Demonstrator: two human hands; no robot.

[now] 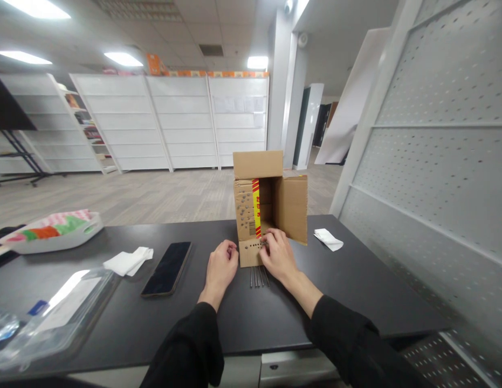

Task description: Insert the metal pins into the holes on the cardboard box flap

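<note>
White panelled units (178,124) beyond a streaky grey floor (186,196), bright ceiling lights (123,59) overhead, perforated partition (428,161) at right.

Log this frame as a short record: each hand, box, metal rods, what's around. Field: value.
left hand: left hand, fingers curled, beside the box's lower left corner
right hand: right hand, fingertips at the box's lower front, beside a row of dark dots; grip unclear
box: cardboard box, upright, front partly open
rods: thin metal rods, below the box's front edge
left side: phone, tissues, white tray
right side: folded tissue
surface: dark table
</note>
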